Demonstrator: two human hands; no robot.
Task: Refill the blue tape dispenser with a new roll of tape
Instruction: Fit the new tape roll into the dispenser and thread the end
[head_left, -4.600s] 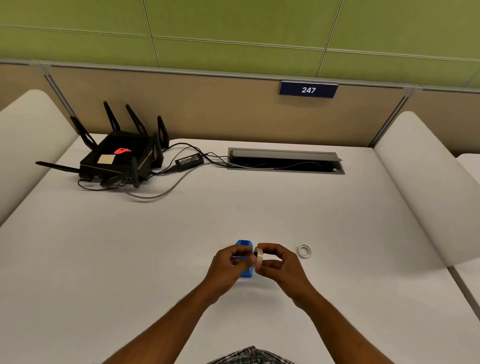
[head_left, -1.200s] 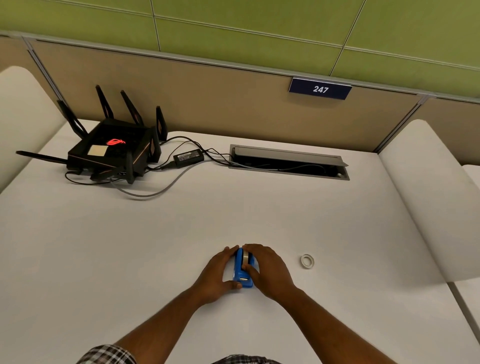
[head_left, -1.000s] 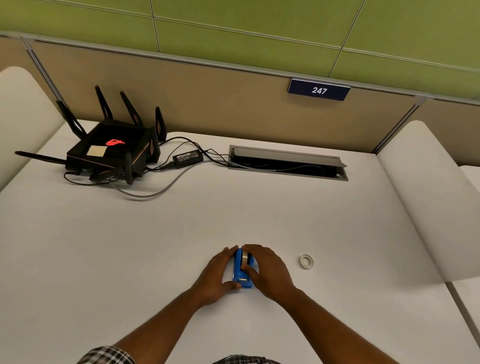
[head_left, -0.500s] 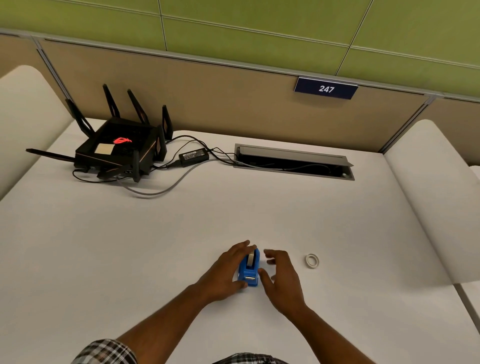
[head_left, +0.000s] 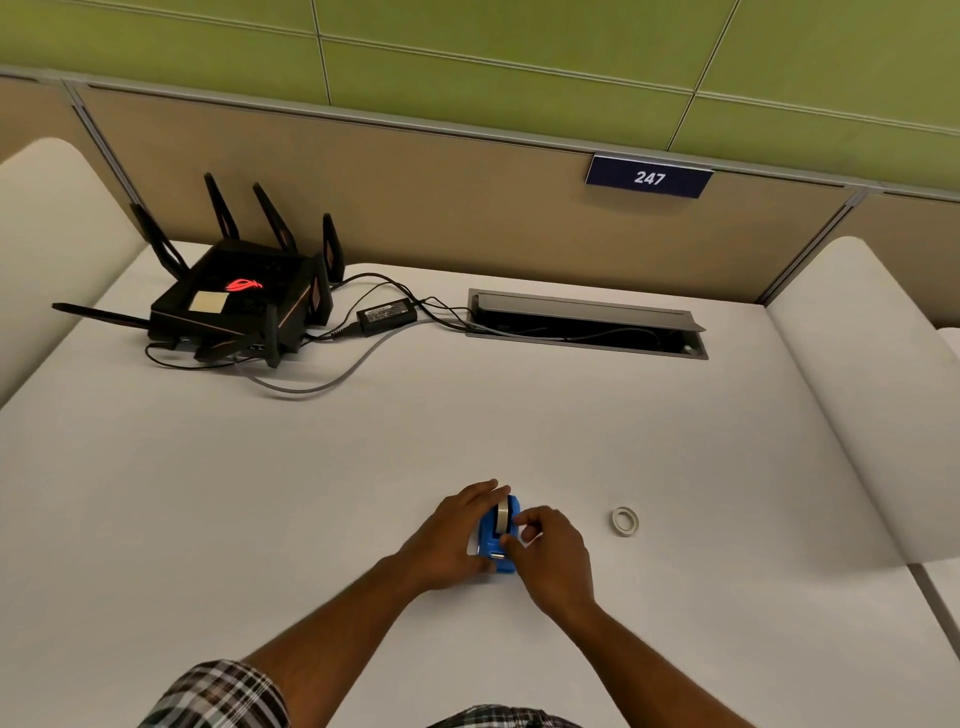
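Returning from its open hover, the right hand is pinching at the roll seated in the dispenser on the table, while the left hand is gripping its side, suggesting only threading remains.

We read the white number "247" on a dark blue sign fixed to the tan partition; print on the power adapter's label is too small to read.
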